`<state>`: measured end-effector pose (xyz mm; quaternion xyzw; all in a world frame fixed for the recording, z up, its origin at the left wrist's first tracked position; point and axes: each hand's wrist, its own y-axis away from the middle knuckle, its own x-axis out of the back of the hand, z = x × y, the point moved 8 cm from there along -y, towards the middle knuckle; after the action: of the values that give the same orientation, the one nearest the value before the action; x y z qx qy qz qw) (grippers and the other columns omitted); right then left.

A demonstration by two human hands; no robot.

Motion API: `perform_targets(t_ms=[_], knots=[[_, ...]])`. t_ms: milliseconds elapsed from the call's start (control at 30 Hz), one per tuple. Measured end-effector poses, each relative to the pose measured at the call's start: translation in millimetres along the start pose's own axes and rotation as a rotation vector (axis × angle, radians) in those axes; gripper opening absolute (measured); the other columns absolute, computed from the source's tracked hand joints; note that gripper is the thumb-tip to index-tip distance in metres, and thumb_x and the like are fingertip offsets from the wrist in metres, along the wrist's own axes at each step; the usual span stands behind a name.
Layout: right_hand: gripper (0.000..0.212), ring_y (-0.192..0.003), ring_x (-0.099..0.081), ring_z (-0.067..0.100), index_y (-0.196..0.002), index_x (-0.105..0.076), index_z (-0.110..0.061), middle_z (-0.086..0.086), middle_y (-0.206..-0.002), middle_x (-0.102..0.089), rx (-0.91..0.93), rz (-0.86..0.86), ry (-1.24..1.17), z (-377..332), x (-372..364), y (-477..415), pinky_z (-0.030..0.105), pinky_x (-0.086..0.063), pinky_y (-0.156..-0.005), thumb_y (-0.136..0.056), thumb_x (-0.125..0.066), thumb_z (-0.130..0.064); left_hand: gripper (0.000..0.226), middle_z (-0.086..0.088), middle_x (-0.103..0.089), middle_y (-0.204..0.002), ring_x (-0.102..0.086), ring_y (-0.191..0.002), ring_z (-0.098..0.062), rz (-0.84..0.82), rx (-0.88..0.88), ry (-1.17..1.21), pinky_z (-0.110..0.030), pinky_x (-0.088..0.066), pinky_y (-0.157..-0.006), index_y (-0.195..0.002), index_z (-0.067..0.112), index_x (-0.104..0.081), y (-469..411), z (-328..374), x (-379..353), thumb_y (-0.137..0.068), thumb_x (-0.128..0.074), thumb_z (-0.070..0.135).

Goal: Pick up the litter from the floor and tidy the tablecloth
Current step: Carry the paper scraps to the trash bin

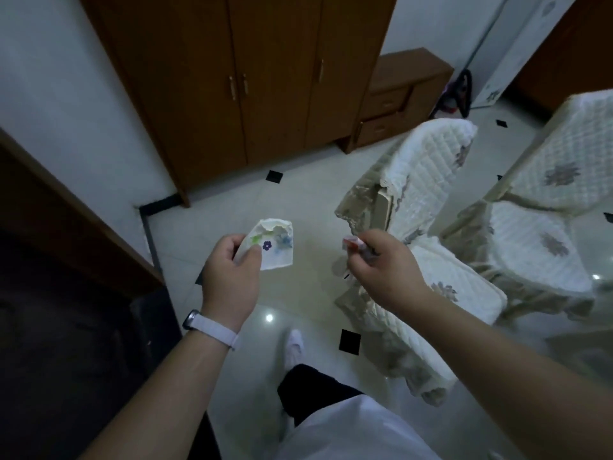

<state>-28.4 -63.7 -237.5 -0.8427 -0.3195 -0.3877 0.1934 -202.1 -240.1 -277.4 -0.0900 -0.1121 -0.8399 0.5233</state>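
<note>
My left hand grips a crushed white paper cup printed with small purple, green and blue flowers, held in the air over the pale tiled floor. To its right my right hand pinches a small crumpled scrap of litter, white with red on it, between thumb and fingers. Both hands are at chest height in front of me. A glass table edge shows at the far right; I see no tablecloth clearly.
Two chairs with quilted white flower-print covers stand to the right. A brown wardrobe and low drawer unit line the far wall. Dark furniture fills the left. My white shoe is on the floor below.
</note>
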Motion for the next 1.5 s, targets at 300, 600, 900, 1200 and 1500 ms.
perform_targets(t_ms=[300, 600, 900, 1200, 1500], knots=[[0.023, -0.062, -0.052, 0.004, -0.073, -0.060, -0.012, -0.003, -0.069, -0.056, -0.016, -0.075, -0.142, -21.7, -86.5, -152.4, 0.026, -0.037, -0.055, -0.094, -0.058, -0.023, 0.013, 0.003, -0.068, -0.081, -0.062, -0.074, -0.015, 0.077, 0.113, -0.050, -0.035, -0.053, -0.067, -0.083, 0.023, -0.063, -135.8, -12.7, 17.0, -0.091, -0.062, 0.013], [0.030, -0.063, -0.051, 0.018, -0.072, -0.053, -0.006, 0.006, -0.070, -0.053, 0.005, -0.070, -0.178, -56.1, -110.7, -280.0, 0.033, -0.042, -0.058, -0.095, -0.056, -0.027, 0.010, 0.011, -0.067, -0.082, -0.061, -0.067, 0.002, 0.088, 0.036, -0.106, -0.025, -0.049, -0.057, -0.087, 0.025, -0.063, -274.6, 39.5, 19.6, -0.092, -0.061, 0.017], [0.024, -0.075, -0.062, 0.005, -0.079, -0.063, -0.016, -0.011, -0.076, -0.065, -0.159, 0.019, -0.161, -35.9, -119.4, -360.3, 0.030, -0.050, -0.066, -0.097, -0.054, -0.029, 0.008, 0.006, -0.066, -0.084, -0.062, -0.073, -0.010, -0.082, 0.013, -0.137, -0.026, -0.049, -0.056, -0.089, 0.025, -0.063, -386.6, 46.6, -15.6, -0.094, -0.060, 0.018], [0.028, -0.066, -0.055, 0.004, -0.071, -0.058, -0.017, -0.007, -0.068, -0.057, -0.296, 0.221, -0.046, -62.4, -119.3, -452.4, 0.016, -0.035, -0.055, -0.096, -0.056, -0.030, 0.006, 0.005, -0.067, -0.085, -0.062, -0.078, -0.016, -0.343, -0.082, -0.139, -0.034, -0.049, -0.062, -0.090, 0.020, -0.065, -539.3, 73.2, -56.6, -0.093, -0.060, 0.018], [0.027, -0.075, -0.063, -0.001, -0.066, -0.055, -0.026, -0.018, -0.069, -0.059, -0.494, 0.467, -0.018, -52.7, -81.4, -475.5, 0.023, -0.048, -0.068, -0.093, -0.058, -0.025, 0.003, 0.003, -0.069, -0.081, -0.065, -0.078, -0.022, -0.642, -0.177, -0.063, -0.043, -0.057, -0.069, -0.084, 0.021, -0.065, -616.6, 115.3, -148.6, -0.087, -0.064, 0.021]])
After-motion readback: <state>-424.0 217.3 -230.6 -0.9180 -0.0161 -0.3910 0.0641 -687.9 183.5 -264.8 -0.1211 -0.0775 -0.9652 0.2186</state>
